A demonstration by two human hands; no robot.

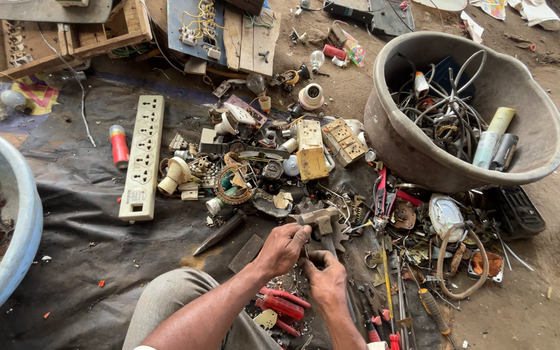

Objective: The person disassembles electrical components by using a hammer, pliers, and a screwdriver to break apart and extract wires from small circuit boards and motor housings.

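Gripping a hammer (322, 223) together, both hands (306, 262) hold it handle-down, head pointing away.

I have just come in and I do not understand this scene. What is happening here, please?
A person sits on a dark sheet on the ground, among scattered electrical scrap. Both hands meet over a small metal part: the left hand grips it from the side and the right hand holds it from below. A hammer lies just beyond the hands. A white power strip lies to the left, and a grey tub of wires stands to the right.
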